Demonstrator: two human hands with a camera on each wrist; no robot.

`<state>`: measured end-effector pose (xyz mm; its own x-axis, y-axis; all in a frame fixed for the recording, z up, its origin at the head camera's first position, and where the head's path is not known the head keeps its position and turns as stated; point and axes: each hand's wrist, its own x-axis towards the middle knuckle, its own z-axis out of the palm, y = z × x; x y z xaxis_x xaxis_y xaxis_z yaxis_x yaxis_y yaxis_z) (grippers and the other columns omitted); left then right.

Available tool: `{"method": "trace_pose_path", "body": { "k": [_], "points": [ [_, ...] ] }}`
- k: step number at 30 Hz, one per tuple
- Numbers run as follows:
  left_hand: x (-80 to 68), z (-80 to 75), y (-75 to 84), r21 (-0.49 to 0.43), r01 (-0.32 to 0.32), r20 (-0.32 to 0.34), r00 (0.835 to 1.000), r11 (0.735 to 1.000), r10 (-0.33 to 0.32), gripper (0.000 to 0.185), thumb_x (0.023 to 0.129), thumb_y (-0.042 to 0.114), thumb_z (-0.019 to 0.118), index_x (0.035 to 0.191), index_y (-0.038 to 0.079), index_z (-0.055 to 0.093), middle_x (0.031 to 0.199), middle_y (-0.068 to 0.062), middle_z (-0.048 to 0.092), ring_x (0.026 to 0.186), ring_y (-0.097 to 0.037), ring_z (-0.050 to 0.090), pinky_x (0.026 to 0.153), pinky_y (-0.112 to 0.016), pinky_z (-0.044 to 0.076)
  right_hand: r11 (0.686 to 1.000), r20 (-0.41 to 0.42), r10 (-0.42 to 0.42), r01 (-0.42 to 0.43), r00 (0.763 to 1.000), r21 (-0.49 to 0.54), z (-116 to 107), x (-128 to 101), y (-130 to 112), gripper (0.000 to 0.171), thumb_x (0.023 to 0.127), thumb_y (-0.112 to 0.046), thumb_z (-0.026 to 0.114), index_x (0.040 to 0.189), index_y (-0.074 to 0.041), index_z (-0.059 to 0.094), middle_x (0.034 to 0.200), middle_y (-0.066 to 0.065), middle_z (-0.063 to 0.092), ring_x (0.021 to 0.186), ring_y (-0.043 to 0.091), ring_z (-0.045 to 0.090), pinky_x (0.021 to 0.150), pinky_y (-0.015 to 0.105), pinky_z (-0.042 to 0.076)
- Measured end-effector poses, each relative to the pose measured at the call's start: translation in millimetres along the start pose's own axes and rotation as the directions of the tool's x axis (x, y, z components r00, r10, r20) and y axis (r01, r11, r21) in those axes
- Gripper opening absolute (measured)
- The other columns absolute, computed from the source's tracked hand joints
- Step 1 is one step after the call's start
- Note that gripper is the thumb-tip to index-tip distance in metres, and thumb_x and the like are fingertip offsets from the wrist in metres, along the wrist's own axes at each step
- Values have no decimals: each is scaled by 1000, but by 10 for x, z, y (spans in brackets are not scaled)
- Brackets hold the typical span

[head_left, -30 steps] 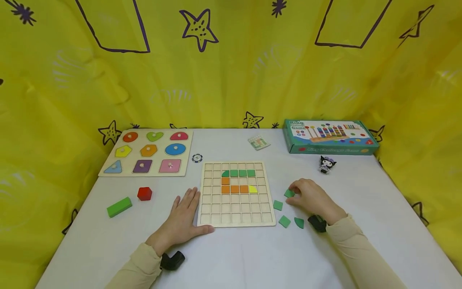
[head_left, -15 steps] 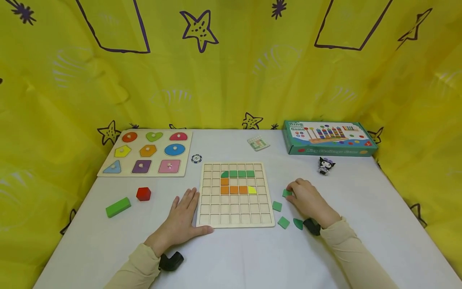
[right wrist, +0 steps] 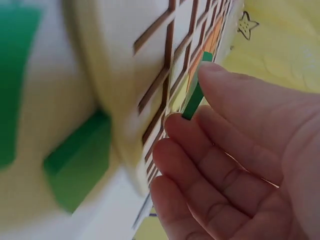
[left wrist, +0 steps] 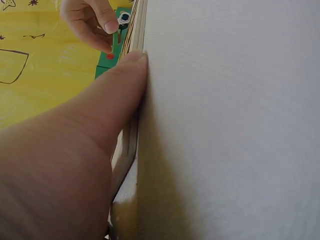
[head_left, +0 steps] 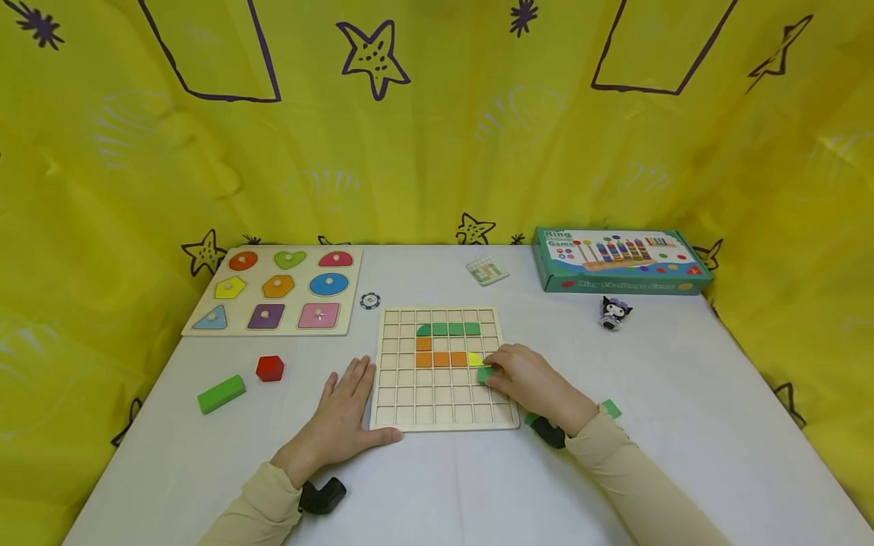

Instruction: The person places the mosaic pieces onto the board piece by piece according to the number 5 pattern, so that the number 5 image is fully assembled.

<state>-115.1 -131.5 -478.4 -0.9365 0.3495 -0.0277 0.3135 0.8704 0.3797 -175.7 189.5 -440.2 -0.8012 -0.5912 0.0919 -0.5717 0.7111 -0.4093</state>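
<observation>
A green square tile (head_left: 484, 374) is pinched between the thumb and fingers of the right hand (head_left: 536, 383). In the head view the tile overlaps the right part of the wooden grid board (head_left: 447, 429), just below a yellow quarter-round tile (head_left: 474, 359). The right wrist view shows the pinched tile (right wrist: 195, 95) tilted over the grid. On the board are a green row (head_left: 456, 329) with a rounded left end and an L of orange tiles (head_left: 441, 359). With fingers spread, the left hand (head_left: 334, 428) lies along the board's left edge, its thumb at the front corner.
Loose green tiles (head_left: 611, 409) lie right of the board, partly hidden by the right forearm. A shape puzzle (head_left: 359, 292), red cube (head_left: 270, 368) and green block (head_left: 221, 394) are at left. Behind stand a pattern card (head_left: 488, 271), game box (head_left: 624, 287) and small figurine (head_left: 614, 312).
The right hand has picked up a green square tile from the table and carried it left over the board. The left hand stays in place.
</observation>
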Motion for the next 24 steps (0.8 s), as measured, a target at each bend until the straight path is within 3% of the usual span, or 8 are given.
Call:
{"method": "trace_pose_path", "body": {
  "k": [9, 13, 19, 24],
  "points": [
    [22, 7, 4, -17, 20, 25, 1000, 1000, -19, 120, 73, 77, 63, 151, -6, 23, 159, -20, 17, 146, -36, 8, 112, -61, 3, 1000, -27, 5, -6, 1000, -27, 93, 84, -62, 17, 86, -10, 76, 100, -1, 73, 93, 3, 62, 89, 21, 57, 78, 35, 51],
    [9, 19, 6, -13, 16, 28, 999, 1000, -16, 120, 74, 77, 61, 151, -6, 24, 159, -20, 17, 146, -36, 8, 112, -61, 2, 999, -36, 13, -14, 999, -28, 126, 62, -69, 15, 85, -8, 77, 98, -2, 72, 94, 3, 63, 91, 22, 57, 80, 36, 51],
    [5, 14, 5, -4, 11, 17, 1000, 1000, -11, 120, 74, 77, 62, 151, -6, 23, 159, -20, 17, 146, -36, 8, 112, -61, 2, 998, -57, -54, 52, 997, -42, 125, 47, -54, 5, 86, -8, 76, 89, -5, 74, 90, 0, 62, 88, 20, 56, 79, 35, 50],
    [0, 13, -15, 11, 11, 15, 1000, 1000, -11, 120, 75, 78, 61, 151, -6, 23, 159, -21, 17, 146, -36, 8, 112, -60, 3, 995, -51, -99, 98, 994, -25, 67, -20, -10, 10, 90, -2, 69, 98, -3, 75, 98, 3, 65, 93, 22, 58, 83, 38, 50]
  ]
}}
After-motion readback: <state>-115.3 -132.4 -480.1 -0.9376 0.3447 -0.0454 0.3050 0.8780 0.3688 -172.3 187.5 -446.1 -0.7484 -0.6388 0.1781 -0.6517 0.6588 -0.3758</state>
